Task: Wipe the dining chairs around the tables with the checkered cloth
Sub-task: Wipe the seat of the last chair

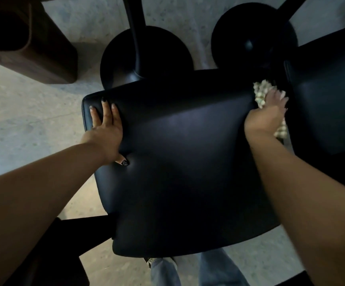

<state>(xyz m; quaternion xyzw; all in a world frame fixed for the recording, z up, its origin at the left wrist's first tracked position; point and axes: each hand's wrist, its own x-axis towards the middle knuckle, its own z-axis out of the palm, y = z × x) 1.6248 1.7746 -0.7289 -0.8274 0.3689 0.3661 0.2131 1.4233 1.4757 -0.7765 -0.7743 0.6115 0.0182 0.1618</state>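
Wiping is under way on the black chair seat: the right hand grips the checkered cloth at its far right edge, the left hand lies flat, steadying. Next, probably sweep the cloth leftward across the cushion.

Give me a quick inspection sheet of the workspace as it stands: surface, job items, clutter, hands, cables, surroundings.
Surface: dark padded chair, smooth and glossy, seen from above.
Job's things: checkered cloth, bunched at the chair's right edge.
Clutter: nothing seen.
Grippers: left hand lies flat with straight fingers on the chair's left side; right hand holds the cloth against the right edge.
Cables: nothing seen.
Surroundings: two round black table bases on a pale speckled floor, a second dark chair at right, brown furniture at upper left.
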